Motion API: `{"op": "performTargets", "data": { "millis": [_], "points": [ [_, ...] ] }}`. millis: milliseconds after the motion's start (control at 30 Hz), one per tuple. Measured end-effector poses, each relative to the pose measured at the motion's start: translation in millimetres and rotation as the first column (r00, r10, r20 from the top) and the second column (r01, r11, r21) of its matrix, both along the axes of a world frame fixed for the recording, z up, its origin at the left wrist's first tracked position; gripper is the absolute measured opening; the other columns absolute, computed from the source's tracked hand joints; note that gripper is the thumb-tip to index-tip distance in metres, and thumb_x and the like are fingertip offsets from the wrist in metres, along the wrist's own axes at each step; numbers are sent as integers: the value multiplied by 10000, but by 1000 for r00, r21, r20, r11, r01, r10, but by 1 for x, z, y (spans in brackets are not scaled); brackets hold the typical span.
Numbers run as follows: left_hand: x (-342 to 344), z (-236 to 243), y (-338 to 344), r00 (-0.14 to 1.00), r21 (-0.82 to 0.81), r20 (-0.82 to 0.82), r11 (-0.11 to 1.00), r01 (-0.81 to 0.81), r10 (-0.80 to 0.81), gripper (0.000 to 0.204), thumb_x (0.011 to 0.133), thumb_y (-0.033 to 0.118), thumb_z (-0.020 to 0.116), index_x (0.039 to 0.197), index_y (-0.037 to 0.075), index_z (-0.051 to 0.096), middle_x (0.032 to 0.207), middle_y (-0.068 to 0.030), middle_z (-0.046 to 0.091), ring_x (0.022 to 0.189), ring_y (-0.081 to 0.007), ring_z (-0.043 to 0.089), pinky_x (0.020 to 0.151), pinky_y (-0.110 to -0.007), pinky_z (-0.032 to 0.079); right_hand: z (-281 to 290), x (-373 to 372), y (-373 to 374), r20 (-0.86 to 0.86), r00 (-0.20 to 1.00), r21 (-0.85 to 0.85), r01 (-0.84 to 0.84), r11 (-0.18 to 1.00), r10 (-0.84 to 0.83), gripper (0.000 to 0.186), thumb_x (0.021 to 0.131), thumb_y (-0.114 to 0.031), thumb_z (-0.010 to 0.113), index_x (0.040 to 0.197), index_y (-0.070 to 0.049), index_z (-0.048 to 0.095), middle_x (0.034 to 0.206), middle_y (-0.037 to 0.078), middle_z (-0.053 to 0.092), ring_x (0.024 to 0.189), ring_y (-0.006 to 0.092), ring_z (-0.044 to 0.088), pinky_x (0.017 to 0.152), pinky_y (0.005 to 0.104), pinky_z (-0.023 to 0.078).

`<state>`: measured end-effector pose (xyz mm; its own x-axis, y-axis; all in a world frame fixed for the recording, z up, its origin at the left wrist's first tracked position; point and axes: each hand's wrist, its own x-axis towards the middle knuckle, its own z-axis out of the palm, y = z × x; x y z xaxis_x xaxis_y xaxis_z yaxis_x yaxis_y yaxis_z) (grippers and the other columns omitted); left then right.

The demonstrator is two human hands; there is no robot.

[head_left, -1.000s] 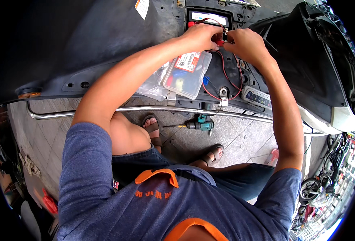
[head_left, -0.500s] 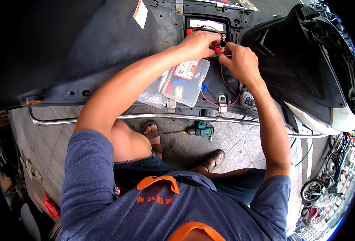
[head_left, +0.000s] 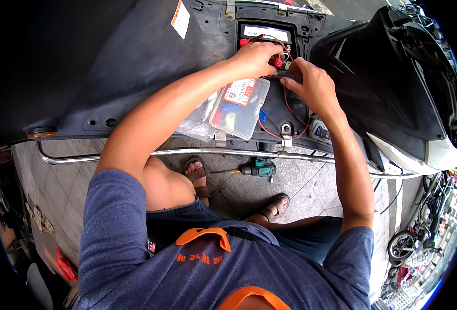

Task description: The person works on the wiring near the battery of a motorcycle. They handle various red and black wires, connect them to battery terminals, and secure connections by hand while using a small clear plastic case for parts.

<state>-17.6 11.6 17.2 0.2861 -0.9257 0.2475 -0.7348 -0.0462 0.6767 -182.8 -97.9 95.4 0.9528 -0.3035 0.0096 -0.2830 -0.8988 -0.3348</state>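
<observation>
My left hand (head_left: pixel 259 58) is closed over the front of a black battery (head_left: pixel 267 34) set in a scooter's floorboard. It grips a small red ridged piece (head_left: pixel 277 62); its exact kind is hidden by the fingers. Just to the right, my right hand (head_left: pixel 312 82) has thumb and forefinger apart, close to the red piece. A thin red wire (head_left: pixel 289 105) loops from the battery past both hands and down to the right. Below my left wrist lies a clear plastic case (head_left: pixel 238 111) with an orange-and-white label and small coloured parts inside.
A clear plastic bag (head_left: pixel 199 123) lies partly under the case. A chrome rail (head_left: pixel 197 151) runs along the scooter's near side. On the paving below rests a teal cordless drill (head_left: pixel 259 168) with a long bit. Black-and-white bodywork (head_left: pixel 378 88) rises at the right.
My right thumb and forefinger have parted from the red piece and dropped slightly. The red piece stays in my left fingers, now turned and more exposed.
</observation>
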Motion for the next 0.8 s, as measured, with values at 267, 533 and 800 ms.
{"op": "performTargets", "data": {
  "millis": [267,533,800],
  "points": [
    [7,-5,0,994,41,-108,998,38,-33,537,733,144,796,1232,57,617,1145,-130,682,958,-246,656,849,-357,525,14,-32,-5,103,994,117,13,993,-25,286,823,-257,730,974,-37,625,907,116,688,821,315,676,715,420,517],
    [4,8,3,984,124,-179,992,19,3,519,805,122,740,1301,56,601,1072,-75,706,710,-110,581,687,-289,503,16,-64,1,174,985,182,-34,983,2,233,811,-188,724,938,-30,609,848,116,643,801,299,656,704,410,511],
    [8,56,38,958,273,-272,962,-16,94,376,926,148,636,1276,13,618,1063,-67,685,965,-150,663,860,-297,517,39,-92,-5,257,964,204,-123,971,68,214,833,-157,710,955,-23,596,857,121,629,813,316,637,714,412,508]
  ]
}}
